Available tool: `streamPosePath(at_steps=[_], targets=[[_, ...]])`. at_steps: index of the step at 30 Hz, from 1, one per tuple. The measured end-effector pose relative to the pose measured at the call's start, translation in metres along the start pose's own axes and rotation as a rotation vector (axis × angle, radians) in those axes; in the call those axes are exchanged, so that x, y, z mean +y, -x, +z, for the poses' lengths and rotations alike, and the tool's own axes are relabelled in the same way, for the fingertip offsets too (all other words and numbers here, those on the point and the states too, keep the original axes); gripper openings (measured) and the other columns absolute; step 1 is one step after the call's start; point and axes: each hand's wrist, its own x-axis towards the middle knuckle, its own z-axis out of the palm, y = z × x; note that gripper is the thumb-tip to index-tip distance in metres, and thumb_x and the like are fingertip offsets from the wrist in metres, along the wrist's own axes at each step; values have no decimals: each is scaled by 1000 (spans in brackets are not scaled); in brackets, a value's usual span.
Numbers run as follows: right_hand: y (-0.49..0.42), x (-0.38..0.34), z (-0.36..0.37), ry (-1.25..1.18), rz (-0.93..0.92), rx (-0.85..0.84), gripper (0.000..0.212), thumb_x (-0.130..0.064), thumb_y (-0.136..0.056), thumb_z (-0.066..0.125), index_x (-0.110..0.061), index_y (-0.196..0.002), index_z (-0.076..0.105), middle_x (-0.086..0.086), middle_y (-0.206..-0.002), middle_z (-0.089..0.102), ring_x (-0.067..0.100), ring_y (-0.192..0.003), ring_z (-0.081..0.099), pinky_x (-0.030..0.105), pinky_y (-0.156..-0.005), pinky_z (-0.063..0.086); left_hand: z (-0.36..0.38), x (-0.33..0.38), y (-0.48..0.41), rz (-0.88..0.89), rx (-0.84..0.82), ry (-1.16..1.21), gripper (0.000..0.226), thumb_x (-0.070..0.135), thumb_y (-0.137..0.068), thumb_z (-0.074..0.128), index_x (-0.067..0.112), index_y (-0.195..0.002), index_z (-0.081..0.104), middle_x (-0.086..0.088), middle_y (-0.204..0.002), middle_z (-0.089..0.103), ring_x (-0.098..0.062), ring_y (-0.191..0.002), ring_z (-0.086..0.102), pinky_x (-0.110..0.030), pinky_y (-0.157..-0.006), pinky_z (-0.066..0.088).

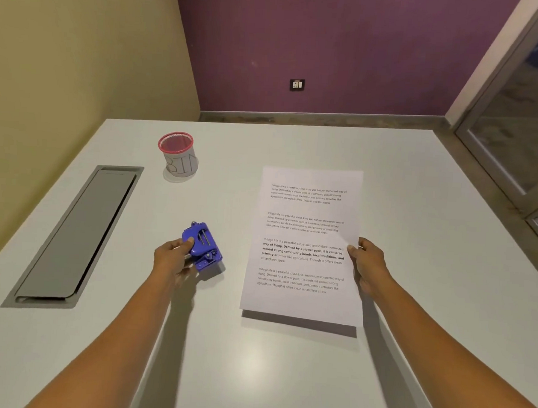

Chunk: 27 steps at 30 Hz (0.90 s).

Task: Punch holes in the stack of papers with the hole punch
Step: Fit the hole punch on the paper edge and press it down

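A small blue hole punch (204,245) is held just above the white table (253,368), tilted, with my left hand (173,258) shut on its left side. To its right is the stack of printed white papers (304,246), lifted a little off the table so that it throws a shadow at its near edge. My right hand (369,265) grips the stack's right edge, thumb on top. The punch and the papers are apart, with a gap of bare table between them.
A red-rimmed mesh cup (178,155) labelled BIN stands at the back left. A long grey cable hatch (79,234) is set into the table's left side. Walls close in at the left and the back; a glass partition (520,139) runs along the right.
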Motion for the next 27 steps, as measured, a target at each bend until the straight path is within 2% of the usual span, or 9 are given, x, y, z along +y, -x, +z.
streamPosePath(at_steps=[2, 4, 8, 10, 13, 18, 22, 25, 27], targets=[[1, -3, -9, -4, -6, -1, 31, 1, -94, 41, -2, -123, 50, 18, -114, 61, 30, -95, 60, 43, -91, 50, 10, -6, 8, -11, -9, 62, 25, 10, -90, 56, 0, -113, 54, -9, -78, 61, -24, -62, 61, -35, -61, 51], [2, -6, -17, -11, -17, -8, 31, 0, -94, 41, -3, -123, 51, 16, -111, 61, 31, -96, 60, 46, -93, 49, 20, -10, 18, -17, -28, 109, 37, 9, -90, 57, -4, -124, 50, -10, -80, 61, -26, -69, 60, -36, -64, 53], [2, -12, -28, -38, -51, -17, 31, -1, -94, 42, -5, -123, 51, 14, -112, 61, 31, -98, 60, 46, -93, 49, 41, -13, 37, -7, -72, 208, 37, 8, -91, 55, -7, -124, 49, -10, -83, 61, -27, -73, 62, -32, -50, 57], [3, -14, -31, -49, -70, -23, 31, -1, -95, 41, -6, -124, 51, 14, -113, 61, 31, -98, 60, 45, -93, 49, 49, -13, 43, 8, -96, 239, 36, 7, -90, 54, -9, -123, 50, -10, -83, 61, -27, -70, 64, -33, -52, 57], [4, -16, -33, -45, -103, -25, 31, -2, -94, 42, -7, -123, 52, 13, -113, 62, 31, -98, 61, 46, -93, 50, 58, -13, 53, 31, -132, 252, 33, 6, -91, 53, -8, -120, 52, -9, -81, 62, -20, -54, 68, -32, -56, 57], [8, -18, -32, -52, -187, -13, 28, -1, -94, 42, -6, -119, 54, 16, -115, 63, 29, -98, 61, 46, -97, 48, 67, -11, 60, 63, -172, 245, 35, 6, -91, 52, -9, -123, 50, -8, -81, 62, -16, -59, 67, -31, -55, 57], [9, -21, -33, -67, -236, 0, 23, -1, -93, 44, -10, -109, 57, 17, -116, 64, 29, -99, 62, 46, -98, 47, 71, -10, 64, 76, -187, 260, 34, 6, -92, 51, -9, -123, 50, -8, -81, 62, -19, -74, 62, -30, -52, 57], [8, -22, -34, -67, -260, 19, 21, -2, -93, 45, -12, -104, 59, 16, -115, 65, 29, -99, 63, 45, -99, 48, 73, -10, 66, 83, -198, 255, 34, 5, -91, 52, -7, -123, 51, -8, -79, 65, -16, -64, 68, -30, -52, 58], [7, -23, -35, -63, -271, 27, 21, -3, -92, 46, -11, -106, 59, 15, -115, 66, 30, -104, 63, 46, -99, 48, 74, -10, 66, 86, -195, 258, 33, 5, -91, 52, -6, -122, 52, -5, -70, 70, -11, -54, 69, -30, -51, 59]])
